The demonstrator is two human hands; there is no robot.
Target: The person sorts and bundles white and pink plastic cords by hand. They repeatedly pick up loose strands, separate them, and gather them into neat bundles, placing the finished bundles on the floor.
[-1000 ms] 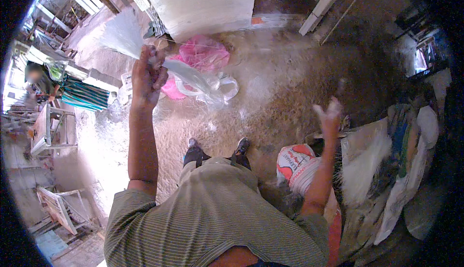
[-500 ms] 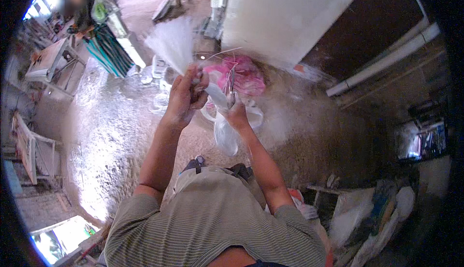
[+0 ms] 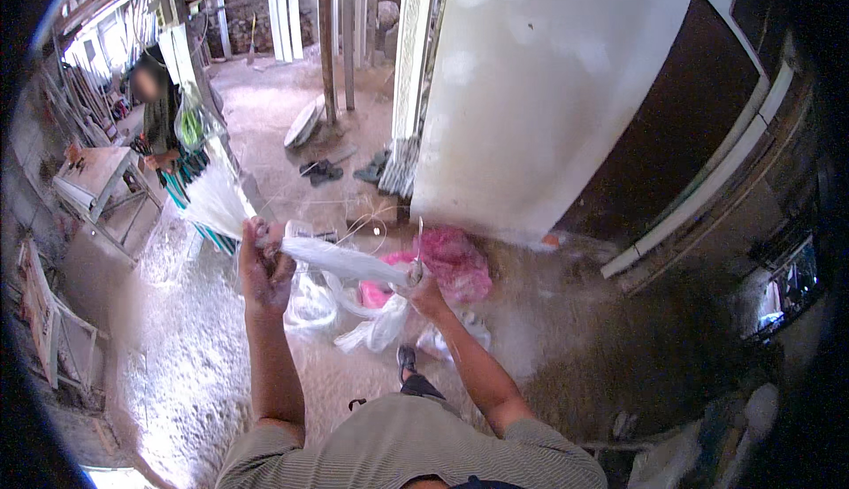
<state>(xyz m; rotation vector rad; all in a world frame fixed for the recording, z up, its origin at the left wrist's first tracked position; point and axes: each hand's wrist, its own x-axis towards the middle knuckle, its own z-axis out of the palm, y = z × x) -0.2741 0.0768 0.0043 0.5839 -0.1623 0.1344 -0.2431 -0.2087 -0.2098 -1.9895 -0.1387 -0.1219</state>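
Observation:
A long bundle of white fibre strands (image 3: 340, 261) stretches between my two hands. My left hand (image 3: 265, 263) is closed round it near one end, where the loose strands fan out toward the upper left. Farther right, my right hand (image 3: 420, 290) grips the other part of the bundle, and the tail (image 3: 376, 328) hangs below it. A slim pointed metal tool (image 3: 419, 240) also sticks up from my right hand; its kind is unclear. Thin pale strings (image 3: 371, 217) curl loosely above the bundle. Behind my right hand, pink plastic sheeting (image 3: 455, 263) lies on the ground.
A person (image 3: 159, 118) in dark clothing stands at the upper left beside a small wooden table (image 3: 99, 171). A white wall panel (image 3: 504, 91) rises ahead. Clear plastic bags (image 3: 309, 305) lie on the dusty floor. Posts (image 3: 327, 38) stand at the back.
My left hand has moved left with the fanned end, and my hands are farther apart. The bundle is now stretched nearly sideways. The view has tilted up, and one foot is farther forward.

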